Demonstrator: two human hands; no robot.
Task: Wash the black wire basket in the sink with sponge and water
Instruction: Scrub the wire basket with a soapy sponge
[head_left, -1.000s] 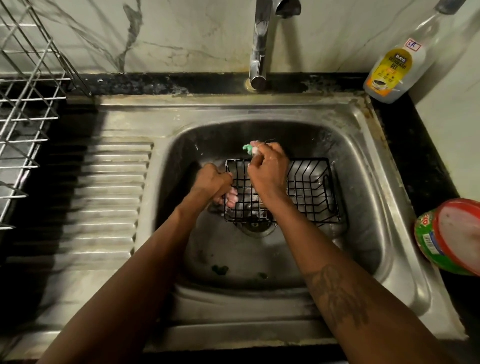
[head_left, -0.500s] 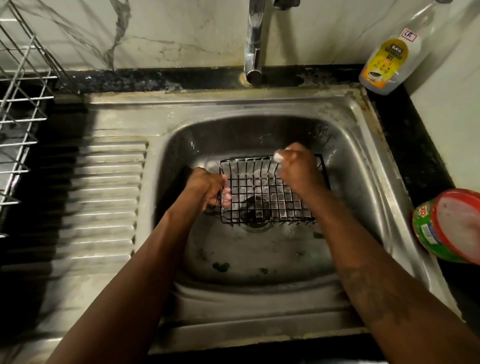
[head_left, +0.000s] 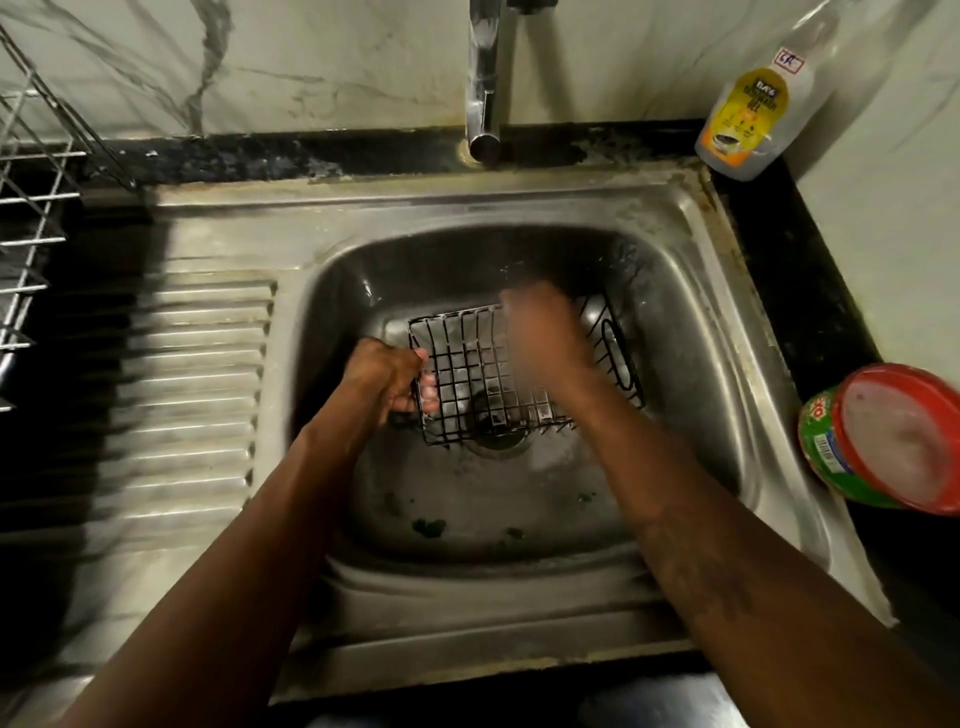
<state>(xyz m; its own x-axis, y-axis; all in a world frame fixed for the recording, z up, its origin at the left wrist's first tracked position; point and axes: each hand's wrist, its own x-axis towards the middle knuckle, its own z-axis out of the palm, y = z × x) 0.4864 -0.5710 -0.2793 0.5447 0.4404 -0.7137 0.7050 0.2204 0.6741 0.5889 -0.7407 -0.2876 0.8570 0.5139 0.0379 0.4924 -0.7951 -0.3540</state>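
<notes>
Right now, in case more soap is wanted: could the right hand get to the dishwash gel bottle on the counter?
Probably yes. The right hand, blurred over the black wire basket, has open air up to the dishwash gel bottle on the counter; only the sink rim lies between.

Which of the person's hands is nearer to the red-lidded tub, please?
The right hand: it is over the black wire basket, toward the red-lidded tub. The left hand grips the basket's opposite, left edge.
</notes>
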